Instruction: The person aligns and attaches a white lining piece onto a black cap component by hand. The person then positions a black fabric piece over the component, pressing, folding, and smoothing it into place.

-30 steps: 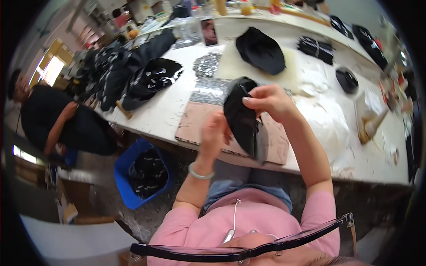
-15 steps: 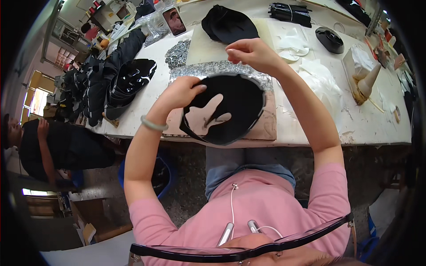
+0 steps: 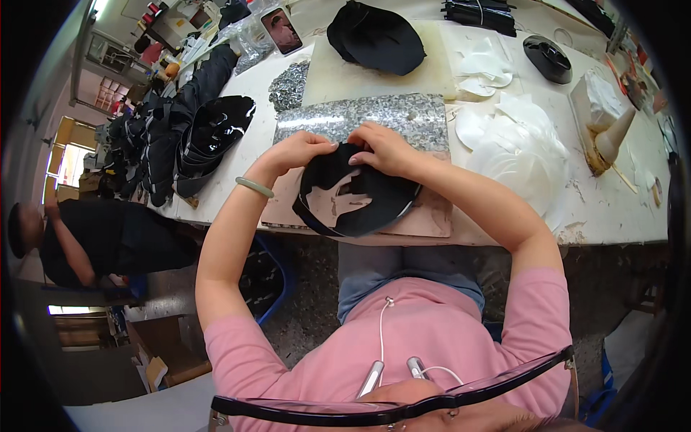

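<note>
A black fabric piece (image 3: 371,201), rounded like a cap part with open cut-outs, lies flat on a pinkish board (image 3: 425,219) at the table's near edge. My left hand (image 3: 299,151) grips its far left rim. My right hand (image 3: 385,147) presses fingers on its far edge, just beside the left hand. A green bangle (image 3: 254,187) circles my left wrist.
A speckled grey slab (image 3: 403,115) lies behind the board. Stacks of black cap parts (image 3: 194,133) fill the left; another black piece (image 3: 378,39) sits at the back. White cut-outs (image 3: 518,144) lie right. Another person (image 3: 93,237) sits lower left beside a blue bin (image 3: 277,288).
The black piece went from held upright and folded to spread flat on the board. Both my hands have come together on its far edge.
</note>
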`<state>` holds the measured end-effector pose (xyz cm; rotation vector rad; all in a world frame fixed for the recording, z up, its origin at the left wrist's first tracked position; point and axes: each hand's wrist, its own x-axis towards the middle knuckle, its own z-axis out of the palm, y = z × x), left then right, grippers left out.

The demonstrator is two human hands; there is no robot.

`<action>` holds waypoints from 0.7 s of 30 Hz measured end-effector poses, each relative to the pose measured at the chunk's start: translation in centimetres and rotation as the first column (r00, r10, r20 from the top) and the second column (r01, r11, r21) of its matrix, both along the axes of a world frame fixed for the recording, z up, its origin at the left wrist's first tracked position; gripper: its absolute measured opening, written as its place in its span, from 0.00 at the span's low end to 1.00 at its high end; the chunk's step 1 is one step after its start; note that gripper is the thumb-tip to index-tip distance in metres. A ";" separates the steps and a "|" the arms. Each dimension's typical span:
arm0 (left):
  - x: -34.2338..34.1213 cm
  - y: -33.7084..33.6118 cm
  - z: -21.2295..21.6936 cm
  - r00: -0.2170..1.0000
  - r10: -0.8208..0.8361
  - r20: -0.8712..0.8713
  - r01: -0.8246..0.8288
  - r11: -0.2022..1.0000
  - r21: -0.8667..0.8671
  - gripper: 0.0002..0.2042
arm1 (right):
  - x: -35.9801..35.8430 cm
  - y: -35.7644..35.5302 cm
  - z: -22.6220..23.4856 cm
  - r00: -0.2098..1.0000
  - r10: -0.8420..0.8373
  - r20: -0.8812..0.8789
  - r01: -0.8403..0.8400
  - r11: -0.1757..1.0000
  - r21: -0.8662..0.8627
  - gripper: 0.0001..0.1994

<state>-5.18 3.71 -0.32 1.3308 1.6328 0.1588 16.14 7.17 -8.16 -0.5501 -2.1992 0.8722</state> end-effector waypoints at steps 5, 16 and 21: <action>0.2 0.7 -1.2 1.000 0.028 0.003 -0.028 0.997 0.070 0.10 | -0.7 0.0 -0.8 0.998 0.061 -0.029 -0.055 0.982 0.180 0.14; 0.1 -0.6 1.0 0.617 -0.335 -0.712 0.587 0.799 0.133 0.12 | -0.8 0.0 -1.0 0.965 0.107 0.239 -0.186 0.922 0.339 0.26; -1.8 0.6 0.7 0.739 -0.411 -0.534 0.521 0.851 0.066 0.13 | -0.7 0.2 -1.2 0.966 0.144 0.216 -0.224 0.883 0.412 0.19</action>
